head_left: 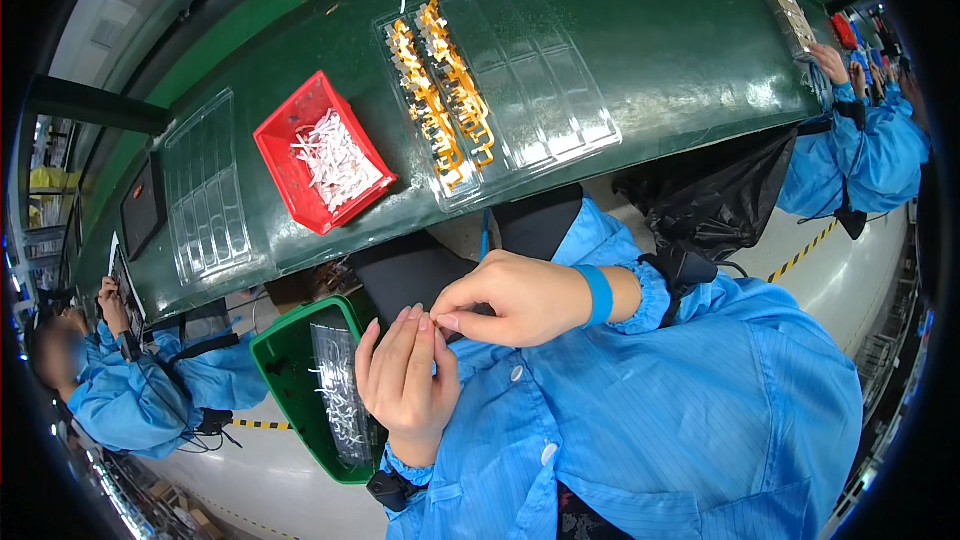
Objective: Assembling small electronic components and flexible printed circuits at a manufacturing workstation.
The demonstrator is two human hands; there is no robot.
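Just above my lap, my left hand (408,380) and my right hand (520,298) meet at the fingertips. The right thumb and index finger are pinched together against the left fingers. The left fingers are bent and held close to one another. Anything held between the fingertips is too small or too hidden to make out. On the table beyond my hands, a red bin (275,155) holds many small white strips (338,160). Right of it, a clear plastic tray (545,75) carries two rows of orange and silver flexible parts (428,105) in its left part.
A green bin (270,345) stands below the table edge beside my left hand, with clear plastic and white scraps (342,400) inside. Another clear tray (210,190) lies on the green table (660,40) at left. A black bag (705,185) hangs right; co-workers sit on both sides.
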